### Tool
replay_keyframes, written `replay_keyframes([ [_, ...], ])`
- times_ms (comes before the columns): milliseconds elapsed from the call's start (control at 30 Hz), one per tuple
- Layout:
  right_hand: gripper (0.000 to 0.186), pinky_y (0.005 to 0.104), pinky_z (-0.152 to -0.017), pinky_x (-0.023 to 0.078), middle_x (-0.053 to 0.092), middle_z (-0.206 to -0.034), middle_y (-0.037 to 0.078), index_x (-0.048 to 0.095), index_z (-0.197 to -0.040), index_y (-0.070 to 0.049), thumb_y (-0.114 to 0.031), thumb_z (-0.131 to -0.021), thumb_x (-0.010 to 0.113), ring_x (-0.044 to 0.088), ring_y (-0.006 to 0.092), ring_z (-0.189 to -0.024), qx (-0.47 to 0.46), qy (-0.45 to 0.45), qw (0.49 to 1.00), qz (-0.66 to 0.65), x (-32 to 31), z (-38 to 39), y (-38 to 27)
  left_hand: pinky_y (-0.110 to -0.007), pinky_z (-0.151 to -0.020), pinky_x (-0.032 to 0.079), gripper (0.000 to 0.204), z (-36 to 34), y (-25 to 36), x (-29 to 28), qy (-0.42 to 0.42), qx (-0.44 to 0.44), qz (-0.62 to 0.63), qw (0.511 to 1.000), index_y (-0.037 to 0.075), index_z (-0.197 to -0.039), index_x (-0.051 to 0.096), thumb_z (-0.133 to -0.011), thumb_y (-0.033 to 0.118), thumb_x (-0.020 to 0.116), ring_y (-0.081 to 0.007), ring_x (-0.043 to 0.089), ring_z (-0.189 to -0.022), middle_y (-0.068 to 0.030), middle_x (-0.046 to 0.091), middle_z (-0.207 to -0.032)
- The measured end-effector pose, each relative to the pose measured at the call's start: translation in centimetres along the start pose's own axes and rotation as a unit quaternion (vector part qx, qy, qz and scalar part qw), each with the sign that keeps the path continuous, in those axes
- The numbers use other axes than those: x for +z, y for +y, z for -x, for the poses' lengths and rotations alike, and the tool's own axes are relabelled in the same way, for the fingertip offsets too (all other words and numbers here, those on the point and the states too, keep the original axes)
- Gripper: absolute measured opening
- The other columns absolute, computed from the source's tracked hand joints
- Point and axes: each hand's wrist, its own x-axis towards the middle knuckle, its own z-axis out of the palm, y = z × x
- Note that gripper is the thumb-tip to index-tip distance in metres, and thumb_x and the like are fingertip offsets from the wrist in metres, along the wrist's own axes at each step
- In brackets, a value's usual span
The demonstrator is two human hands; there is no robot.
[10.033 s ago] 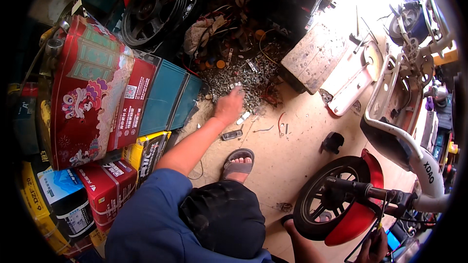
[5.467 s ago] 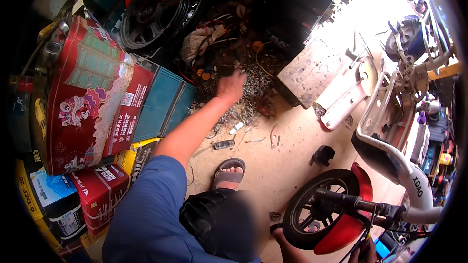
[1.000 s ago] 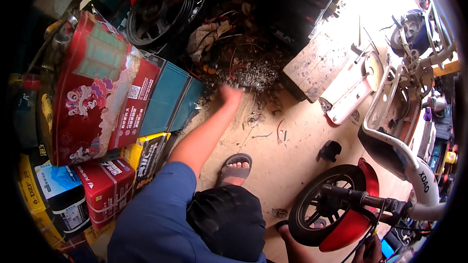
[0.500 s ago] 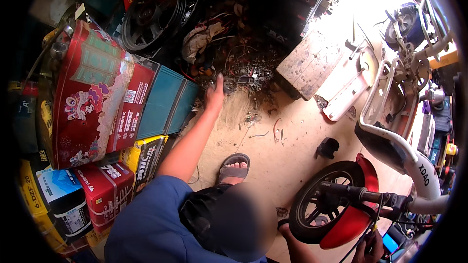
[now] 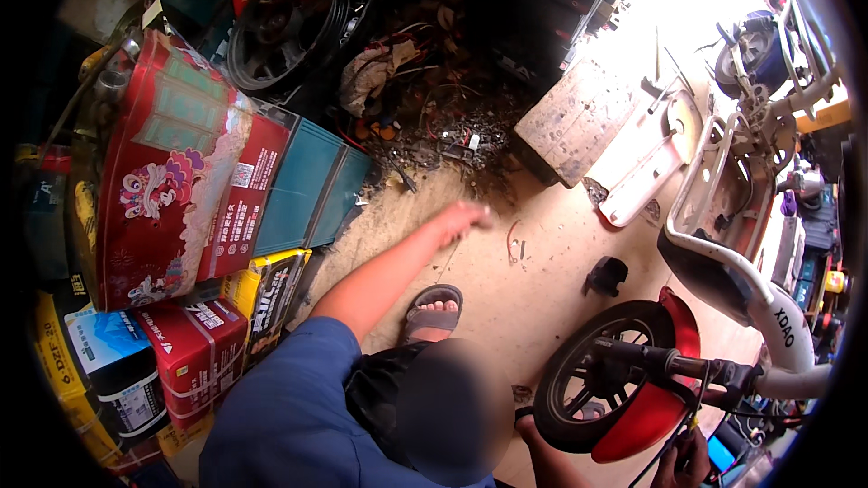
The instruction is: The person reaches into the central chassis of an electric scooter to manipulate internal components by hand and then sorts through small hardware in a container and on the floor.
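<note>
My left arm stretches forward over the sandy floor from a blue sleeve. My left hand [image 5: 463,220] hovers a little left of a curved reddish wire [image 5: 511,239]; its fingers look stretched out, slightly smeared, with nothing visible in them. At the lower right, in shade, my right hand [image 5: 685,459] curls its fingers beside a thin black cable under the dark handlebar grip [image 5: 633,354]. What it grips is too dark to make out. A black wheel [image 5: 604,375] with a red fender [image 5: 646,425] stands just left of that hand. A black plastic piece [image 5: 607,276] lies between wheel and wire.
Battery boxes [image 5: 194,357] and a red printed carton [image 5: 163,190] are stacked at left. Scrap and small metal parts [image 5: 461,140] litter the far floor beside a worn wooden block [image 5: 579,122]. A white frame [image 5: 787,334] rises at right. A sandalled foot [image 5: 436,307] stands mid-floor.
My left hand has swung right and nearer, from beside the scrap pile to over the bare floor left of the wire. My right hand stays by the cable.
</note>
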Motion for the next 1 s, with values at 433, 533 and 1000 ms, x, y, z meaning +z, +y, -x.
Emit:
replay_keyframes([
  [433,0.021,0.0314,-0.062,0.047,0.066,-0.08,0.004,0.075,-0.11,0.0,-0.002,-0.09,0.08,0.054,0.0142,-0.063,-0.023,0.021,0.999,0.007,0.1,-0.6,-0.3,-0.028,-0.059,0.052,0.018,-3.4,5.1,-2.7,0.166,0.164,-0.116,0.965,0.002,-0.097,0.073,-0.101,0.019,0.067,-0.0104,0.062,-0.062,-0.0089,0.078,-0.089],
  [533,0.02,0.0313,-0.061,0.046,0.064,-0.08,0.003,0.076,-0.11,-0.001,-0.002,-0.09,0.079,0.053,0.0138,-0.063,-0.02,0.018,1.0,0.013,0.2,-0.9,-0.5,-0.023,-0.042,0.034,0.027,1.0,0.6,2.4,-0.134,0.002,-0.075,0.988,0.008,-0.108,0.073,-0.094,0.031,0.076,-0.0058,0.048,-0.049,-0.008,0.08,-0.093],
  [1000,0.014,0.0285,-0.057,0.041,0.068,-0.081,0.003,0.074,-0.103,-0.002,0.002,-0.09,0.07,0.051,0.012,-0.062,-0.004,0.003,1.0,-0.001,0.5,-0.5,-0.7,-0.03,-0.041,0.034,0.016,-9.1,4.3,-0.5,0.161,0.064,-0.012,0.985,0.008,-0.097,0.075,-0.097,0.021,0.066,-0.0135,0.047,-0.046,-0.0041,0.069,-0.074],
])
